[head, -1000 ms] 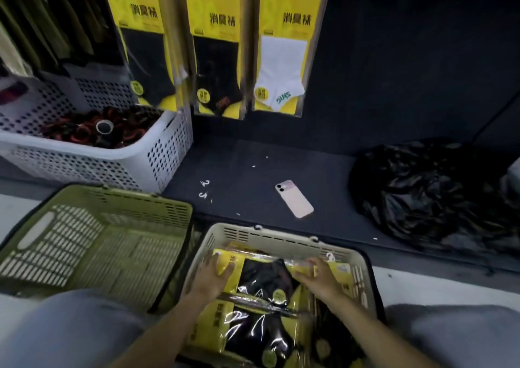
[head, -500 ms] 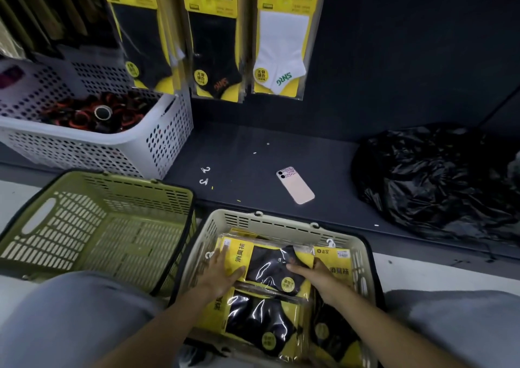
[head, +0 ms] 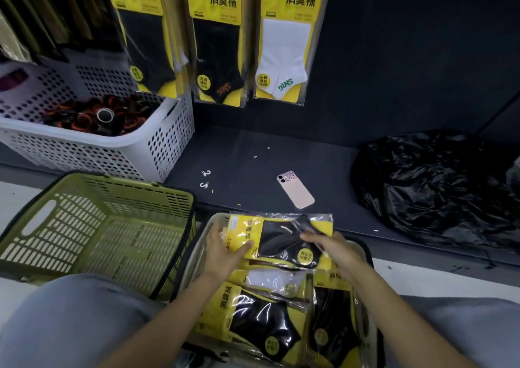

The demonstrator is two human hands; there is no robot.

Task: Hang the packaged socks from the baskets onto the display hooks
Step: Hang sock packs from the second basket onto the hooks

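Note:
A yellow pack of black socks (head: 277, 237) is lifted above the beige basket (head: 197, 258) in front of me. My left hand (head: 225, 251) grips its yellow header end, thumb on top. My right hand (head: 334, 249) pinches the pack's right side. More sock packs (head: 261, 317) lie stacked in the basket below, black ones and a white one. On the dark wall above hang three rows of packs: black (head: 146, 38), black (head: 216, 47) and white (head: 284, 49). The hooks themselves are out of view.
An olive basket (head: 92, 227) stands at my left. A white basket (head: 135, 148) with dark rolled items sits on the dark shelf. A pink phone (head: 295, 189) and small white hooks (head: 205, 179) lie on the shelf, a black plastic bag (head: 430, 184) at right.
Both hands went from resting on the top pack in the basket to gripping it and raising it toward the basket's far rim. The camera tilted down slightly.

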